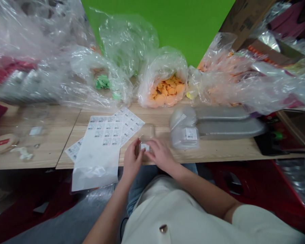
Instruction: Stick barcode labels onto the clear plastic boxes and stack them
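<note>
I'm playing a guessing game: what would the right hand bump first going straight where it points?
Probably the labelled clear plastic box, then the left hand beyond it; exact depth is unclear.

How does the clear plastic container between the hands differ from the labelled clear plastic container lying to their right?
The held container is between left hand and right hand; the right-hand container lies untouched on the table. Fingers partly hide the held container, not the right-hand container. Both are clear, with white labels.
</note>
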`<state>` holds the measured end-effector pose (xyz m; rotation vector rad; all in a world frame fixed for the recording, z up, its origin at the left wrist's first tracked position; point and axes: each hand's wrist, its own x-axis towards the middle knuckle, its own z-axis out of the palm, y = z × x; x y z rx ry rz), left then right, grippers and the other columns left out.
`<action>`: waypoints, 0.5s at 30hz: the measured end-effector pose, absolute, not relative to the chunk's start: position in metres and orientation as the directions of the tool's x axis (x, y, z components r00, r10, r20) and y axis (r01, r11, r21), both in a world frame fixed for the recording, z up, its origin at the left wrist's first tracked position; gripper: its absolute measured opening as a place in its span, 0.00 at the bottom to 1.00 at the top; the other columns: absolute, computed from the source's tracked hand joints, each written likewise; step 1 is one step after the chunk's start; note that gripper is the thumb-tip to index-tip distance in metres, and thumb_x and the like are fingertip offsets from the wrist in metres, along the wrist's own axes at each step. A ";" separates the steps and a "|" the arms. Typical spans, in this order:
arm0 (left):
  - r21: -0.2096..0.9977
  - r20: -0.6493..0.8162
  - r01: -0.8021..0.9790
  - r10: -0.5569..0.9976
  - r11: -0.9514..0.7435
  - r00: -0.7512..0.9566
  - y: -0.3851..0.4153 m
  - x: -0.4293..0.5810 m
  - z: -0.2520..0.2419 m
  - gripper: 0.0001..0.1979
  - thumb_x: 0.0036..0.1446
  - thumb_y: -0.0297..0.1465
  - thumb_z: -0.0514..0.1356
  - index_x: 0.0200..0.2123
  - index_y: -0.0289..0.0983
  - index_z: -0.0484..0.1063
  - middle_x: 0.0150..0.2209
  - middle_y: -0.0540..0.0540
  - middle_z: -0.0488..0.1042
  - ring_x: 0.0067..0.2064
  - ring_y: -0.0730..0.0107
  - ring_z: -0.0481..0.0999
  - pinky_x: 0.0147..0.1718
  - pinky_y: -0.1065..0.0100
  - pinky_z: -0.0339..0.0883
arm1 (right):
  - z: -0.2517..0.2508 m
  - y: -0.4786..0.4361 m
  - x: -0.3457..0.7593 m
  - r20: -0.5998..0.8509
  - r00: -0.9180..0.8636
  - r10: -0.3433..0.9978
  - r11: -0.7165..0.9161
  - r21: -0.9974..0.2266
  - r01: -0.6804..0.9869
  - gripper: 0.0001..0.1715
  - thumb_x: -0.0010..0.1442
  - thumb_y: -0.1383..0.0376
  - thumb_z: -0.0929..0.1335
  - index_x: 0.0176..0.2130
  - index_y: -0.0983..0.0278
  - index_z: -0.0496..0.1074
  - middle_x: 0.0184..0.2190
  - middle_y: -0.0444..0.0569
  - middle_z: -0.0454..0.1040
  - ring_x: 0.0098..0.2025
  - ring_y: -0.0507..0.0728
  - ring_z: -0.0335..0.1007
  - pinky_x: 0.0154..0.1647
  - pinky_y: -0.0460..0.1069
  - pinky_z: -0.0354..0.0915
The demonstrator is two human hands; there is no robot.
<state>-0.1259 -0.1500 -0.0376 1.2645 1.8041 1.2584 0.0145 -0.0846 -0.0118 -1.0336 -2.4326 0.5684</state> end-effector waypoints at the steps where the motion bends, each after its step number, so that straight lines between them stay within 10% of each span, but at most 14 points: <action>1: 0.931 0.034 0.350 0.925 0.109 -0.379 -0.152 -0.129 -0.034 0.23 0.56 0.36 0.55 0.55 0.37 0.60 0.53 0.40 0.66 0.54 0.61 0.67 0.54 0.57 0.57 | -0.013 -0.086 0.015 0.209 -0.700 0.682 0.691 -0.497 0.525 0.22 0.59 0.61 0.64 0.52 0.63 0.64 0.51 0.56 0.65 0.54 0.62 0.58 0.53 0.58 0.59; 7: 0.937 -0.204 0.102 0.760 0.334 -0.617 -0.170 -0.158 0.008 0.18 0.55 0.42 0.55 0.46 0.38 0.69 0.48 0.43 0.70 0.48 0.63 0.69 0.48 0.62 0.62 | 0.000 -0.086 0.015 0.223 -0.742 0.632 0.715 -0.537 0.448 0.27 0.61 0.63 0.63 0.59 0.63 0.57 0.56 0.56 0.60 0.58 0.61 0.54 0.57 0.59 0.56; 11: 0.774 -0.530 -0.485 0.835 0.406 -0.146 -0.171 -0.165 0.035 0.19 0.54 0.40 0.58 0.48 0.40 0.69 0.41 0.46 0.74 0.38 0.72 0.73 0.40 0.69 0.66 | 0.026 -0.086 0.016 0.302 -0.773 0.558 0.722 -0.635 0.274 0.24 0.61 0.62 0.62 0.56 0.60 0.61 0.56 0.54 0.57 0.59 0.58 0.52 0.58 0.56 0.54; 15: 0.709 -0.504 -0.581 0.863 0.398 -0.023 -0.163 -0.151 0.051 0.15 0.50 0.33 0.63 0.43 0.40 0.71 0.28 0.52 0.72 0.28 0.80 0.71 0.32 0.76 0.66 | 0.054 -0.089 0.025 0.349 -0.787 0.508 0.743 -0.640 0.196 0.23 0.60 0.64 0.63 0.55 0.61 0.62 0.55 0.55 0.56 0.59 0.57 0.53 0.57 0.56 0.56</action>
